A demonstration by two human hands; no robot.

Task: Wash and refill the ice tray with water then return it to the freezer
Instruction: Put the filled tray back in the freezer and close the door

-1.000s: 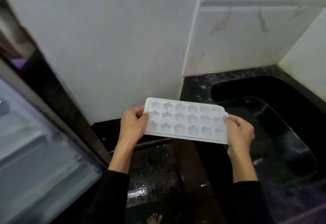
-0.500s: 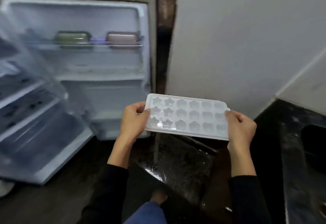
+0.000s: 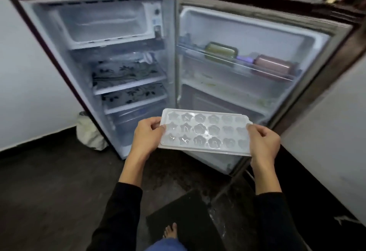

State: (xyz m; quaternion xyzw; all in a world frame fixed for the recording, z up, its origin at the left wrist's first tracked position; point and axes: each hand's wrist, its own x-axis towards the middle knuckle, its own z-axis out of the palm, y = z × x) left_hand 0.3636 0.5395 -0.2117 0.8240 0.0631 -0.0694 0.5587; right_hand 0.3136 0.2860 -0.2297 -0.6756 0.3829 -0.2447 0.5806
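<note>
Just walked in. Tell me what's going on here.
A person stands facing an open fridge, holding a white ice tray level by its two short ends, the left hand on one and the right hand on the other. The tray's star and flower cells glisten, so it looks filled. The freezer box at the top stands open, and the tray is not yet in it. Two containers sit on the door shelf.

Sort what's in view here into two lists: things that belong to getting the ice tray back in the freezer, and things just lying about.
Part of the job:
ice tray
left hand and right hand, gripping its two ends
freezer compartment, open at the top of the fridge

Just lying about:
green container and pink container on the door shelf
floor mat
whitish bag beside the fridge
</note>
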